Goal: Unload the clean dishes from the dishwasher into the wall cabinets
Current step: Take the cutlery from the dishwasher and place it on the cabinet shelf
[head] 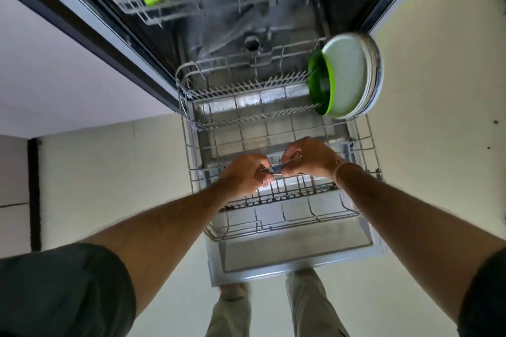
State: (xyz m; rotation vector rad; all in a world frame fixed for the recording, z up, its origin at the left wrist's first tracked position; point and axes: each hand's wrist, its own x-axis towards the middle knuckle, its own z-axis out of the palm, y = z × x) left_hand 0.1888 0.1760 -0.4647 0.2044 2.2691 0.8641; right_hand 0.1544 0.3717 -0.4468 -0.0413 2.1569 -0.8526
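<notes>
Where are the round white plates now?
Head view: the round white plates stand on edge in the grey lower wire rack's far right corner, beside the green dish.

Left forearm and right forearm are bare, extended forward and converging at centre. Left hand and right hand meet with fingers curled. Each pinches one end of a small metallic item, its type indeterminate through blur. Dark left sleeve and right sleeve cover the upper arms. Legs in light trousers are below.
</notes>
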